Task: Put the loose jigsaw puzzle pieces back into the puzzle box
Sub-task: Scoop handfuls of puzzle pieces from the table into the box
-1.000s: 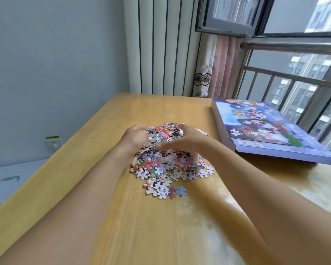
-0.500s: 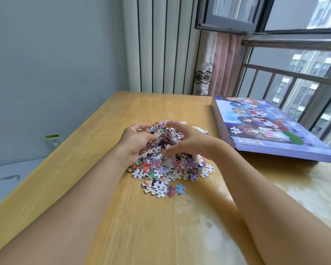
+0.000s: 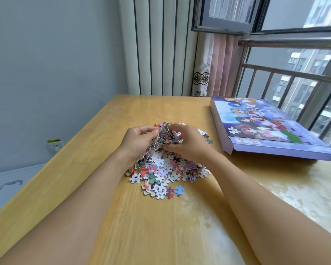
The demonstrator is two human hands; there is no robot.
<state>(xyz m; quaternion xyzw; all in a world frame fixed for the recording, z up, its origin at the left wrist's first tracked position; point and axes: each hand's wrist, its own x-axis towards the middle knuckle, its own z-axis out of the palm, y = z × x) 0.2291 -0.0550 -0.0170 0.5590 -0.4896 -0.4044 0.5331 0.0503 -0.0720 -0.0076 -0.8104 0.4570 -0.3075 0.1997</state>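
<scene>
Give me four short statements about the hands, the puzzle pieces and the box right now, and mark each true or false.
1. Both hands, left hand and right hand, hold a clump of pieces between them. True.
2. The puzzle box lies to the left of the pile. False: it lies to the right, by the window.
3. The pile of pieces sits on the wooden table. True.
4. The box lid is off. False: the box is closed, printed lid up.

Glossy wood table [image 3: 141, 226], cardboard puzzle pieces [image 3: 166, 169] — matt
</scene>
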